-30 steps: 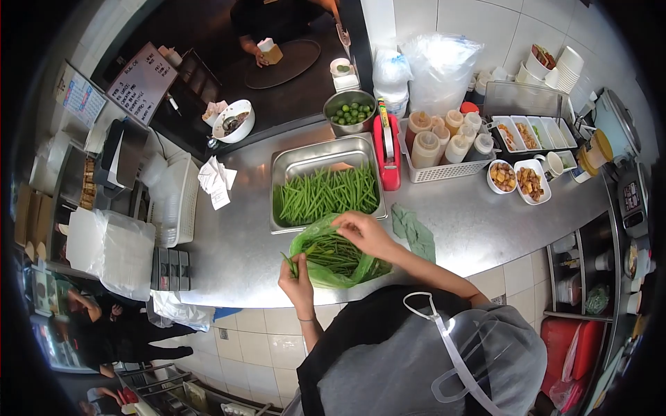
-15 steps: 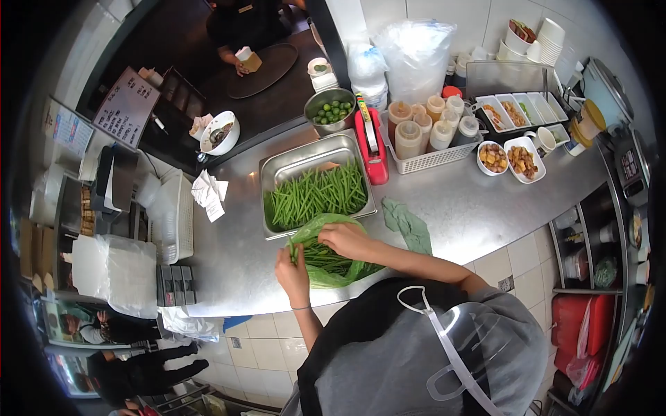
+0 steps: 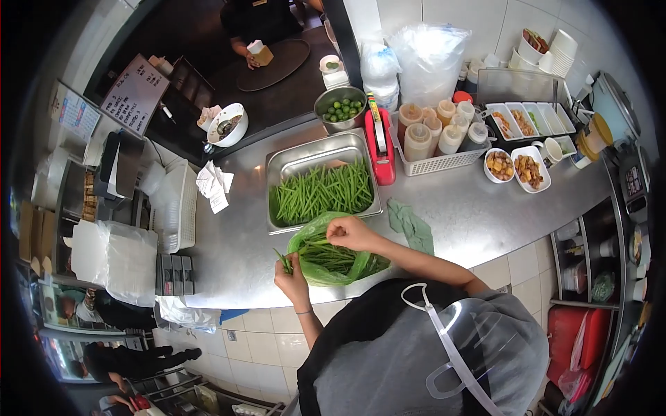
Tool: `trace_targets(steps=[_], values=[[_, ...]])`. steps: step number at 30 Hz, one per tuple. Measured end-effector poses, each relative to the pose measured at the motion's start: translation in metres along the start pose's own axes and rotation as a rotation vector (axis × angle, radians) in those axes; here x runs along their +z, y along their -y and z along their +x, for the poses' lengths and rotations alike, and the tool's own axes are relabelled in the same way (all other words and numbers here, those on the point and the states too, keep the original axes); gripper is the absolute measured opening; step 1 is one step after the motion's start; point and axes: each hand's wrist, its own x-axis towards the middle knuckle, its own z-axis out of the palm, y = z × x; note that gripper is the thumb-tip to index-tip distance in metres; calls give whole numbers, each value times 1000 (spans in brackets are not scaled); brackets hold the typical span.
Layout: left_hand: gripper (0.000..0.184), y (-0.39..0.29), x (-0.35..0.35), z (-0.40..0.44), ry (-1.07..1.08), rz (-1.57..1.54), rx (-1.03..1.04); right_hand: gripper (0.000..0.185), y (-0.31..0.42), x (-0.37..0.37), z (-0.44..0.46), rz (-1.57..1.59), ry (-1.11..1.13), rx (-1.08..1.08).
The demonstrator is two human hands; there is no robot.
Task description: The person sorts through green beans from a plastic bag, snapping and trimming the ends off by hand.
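My left hand (image 3: 292,279) is closed around a few green beans, whose tips stick up past the fingers, just left of the bag. Over the mouth of a green plastic bag (image 3: 297,243) is my right hand (image 3: 349,234), its fingers curled together; what they hold, if anything, is hidden. More green beans (image 3: 333,261) lie inside the open bag near the counter's front edge. Directly behind it stands a steel pan (image 3: 298,147) with a heap of cut green beans (image 3: 325,191) in it.
A red tape dispenser (image 3: 383,159) stands against the pan's right side. Behind it are a steel bowl of small green limes (image 3: 343,109) and a basket (image 3: 433,165) of sauce bottles. A green cloth (image 3: 411,225) lies right of the bag; paper slips (image 3: 214,186) lie left.
My left hand has moved slightly down, away from the bag's rim, with beans in it. My right hand has lifted a little off the beans. The whole view has shifted slightly.
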Motion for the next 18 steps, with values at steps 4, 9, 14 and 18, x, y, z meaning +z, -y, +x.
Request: trace_targets(steps=[4, 9, 14, 18], values=[[17, -13, 9, -1, 92, -424, -208, 10, 11, -7, -6, 500, 129, 279], [14, -22, 13, -6, 225, -742, -464, 9, 20, -5, -6, 704, 72, 343], [12, -31, 12, -12, 282, -836, -482, 6, 31, -5, -5, 771, 76, 278], [14, -16, 14, -11, 271, -797, -464, 12, 25, -9, 3, 595, 228, 294]])
